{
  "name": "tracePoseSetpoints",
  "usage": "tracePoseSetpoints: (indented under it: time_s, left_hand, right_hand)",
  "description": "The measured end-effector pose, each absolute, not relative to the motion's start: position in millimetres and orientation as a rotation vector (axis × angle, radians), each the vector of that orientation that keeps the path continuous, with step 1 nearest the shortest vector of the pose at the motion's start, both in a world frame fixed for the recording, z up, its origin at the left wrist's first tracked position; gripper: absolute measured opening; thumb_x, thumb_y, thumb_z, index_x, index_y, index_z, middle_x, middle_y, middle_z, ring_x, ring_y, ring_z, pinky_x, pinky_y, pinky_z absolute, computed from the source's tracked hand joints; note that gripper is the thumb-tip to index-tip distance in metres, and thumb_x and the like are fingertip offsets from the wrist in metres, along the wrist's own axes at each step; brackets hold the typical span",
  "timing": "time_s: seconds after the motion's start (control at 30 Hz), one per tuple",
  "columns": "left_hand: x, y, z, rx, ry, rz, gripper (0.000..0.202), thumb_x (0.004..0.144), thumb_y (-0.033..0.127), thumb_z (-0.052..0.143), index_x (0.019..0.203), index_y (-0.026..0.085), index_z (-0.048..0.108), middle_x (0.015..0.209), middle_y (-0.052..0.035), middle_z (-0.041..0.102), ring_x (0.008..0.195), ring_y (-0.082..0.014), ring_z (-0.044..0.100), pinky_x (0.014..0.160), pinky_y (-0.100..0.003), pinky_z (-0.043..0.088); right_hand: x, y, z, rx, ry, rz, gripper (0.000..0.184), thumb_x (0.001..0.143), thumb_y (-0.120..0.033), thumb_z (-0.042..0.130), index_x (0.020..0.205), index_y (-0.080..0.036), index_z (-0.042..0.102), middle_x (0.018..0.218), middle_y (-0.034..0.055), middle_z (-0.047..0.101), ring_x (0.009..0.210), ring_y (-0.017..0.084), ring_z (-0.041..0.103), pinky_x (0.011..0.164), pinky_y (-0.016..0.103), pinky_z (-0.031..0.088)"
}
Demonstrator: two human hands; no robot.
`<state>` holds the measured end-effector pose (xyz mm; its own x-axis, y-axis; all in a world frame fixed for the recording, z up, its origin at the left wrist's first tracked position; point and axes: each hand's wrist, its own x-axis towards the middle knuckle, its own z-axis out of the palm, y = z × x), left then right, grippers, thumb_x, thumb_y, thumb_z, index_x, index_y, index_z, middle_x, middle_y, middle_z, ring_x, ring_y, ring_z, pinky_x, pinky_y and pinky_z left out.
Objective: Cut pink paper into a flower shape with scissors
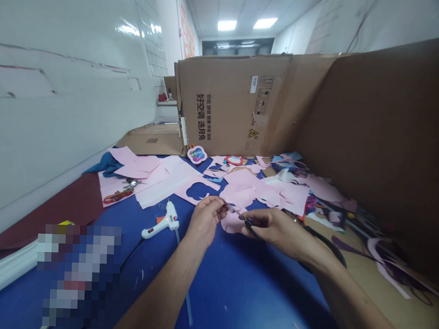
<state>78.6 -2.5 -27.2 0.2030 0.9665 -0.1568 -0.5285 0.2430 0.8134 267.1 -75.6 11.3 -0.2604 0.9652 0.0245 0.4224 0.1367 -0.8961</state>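
Observation:
My right hand is closed around the black handles of a pair of scissors. Their metal blades point left, toward the fingertips of my left hand. The thumb and fingers of that left hand are pinched together at the blade tips; whatever sits between them is too small to make out. Just under the blades is a pink cut-out piece with a curved edge, partly covered by my fingers and the scissors. A white hot glue gun lies on the blue table left of my left forearm.
Pink sheets and offcuts spread across the far side. A flower-shaped badge leans by the cardboard wall. Red-handled scissors lie at left. Scraps and strips crowd the right. A pixelated patch hides the lower left.

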Motion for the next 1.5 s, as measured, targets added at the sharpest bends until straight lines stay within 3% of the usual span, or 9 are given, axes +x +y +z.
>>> tracePoseSetpoints:
  time_s: [0.73, 1.03, 1.5]
  left_hand:
    - [74.4, -2.4, -22.1, 0.761, 0.757, 1.119, 0.024, 0.061, 0.025, 0.087, 0.073, 0.015, 0.068, 0.07, -0.0036, 0.069, 0.068, -0.0133, 0.064, 0.066, -0.025, 0.047]
    - [75.3, -3.1, -23.9, 0.75, 0.756, 1.119, 0.022, 0.063, 0.024, 0.086, 0.074, 0.015, 0.069, 0.071, -0.004, 0.07, 0.069, -0.0132, 0.064, 0.066, -0.024, 0.047]
    - [77.3, -2.8, -25.4, 0.68, 0.738, 1.127, 0.021, 0.063, 0.021, 0.086, 0.073, 0.015, 0.069, 0.071, -0.0048, 0.072, 0.068, -0.0135, 0.064, 0.066, -0.025, 0.046]
  right_hand:
    - [266.8, -79.5, 15.6, -1.45, -1.861, 0.812, 0.023, 0.085, -0.027, 0.067, 0.102, -0.022, 0.082, 0.083, 0.0009, 0.075, 0.073, 0.02, 0.061, 0.062, 0.027, 0.042]
    - [263.5, -78.1, 16.8, -1.426, -1.877, 0.902, 0.023, 0.088, -0.022, 0.061, 0.101, -0.022, 0.079, 0.086, -0.0004, 0.074, 0.072, 0.018, 0.059, 0.063, 0.027, 0.039]
    - [264.0, -74.6, 6.1, -1.379, -1.736, 1.036, 0.026, 0.084, -0.029, 0.067, 0.104, -0.021, 0.082, 0.081, 0.0021, 0.075, 0.075, 0.021, 0.064, 0.064, 0.028, 0.048]
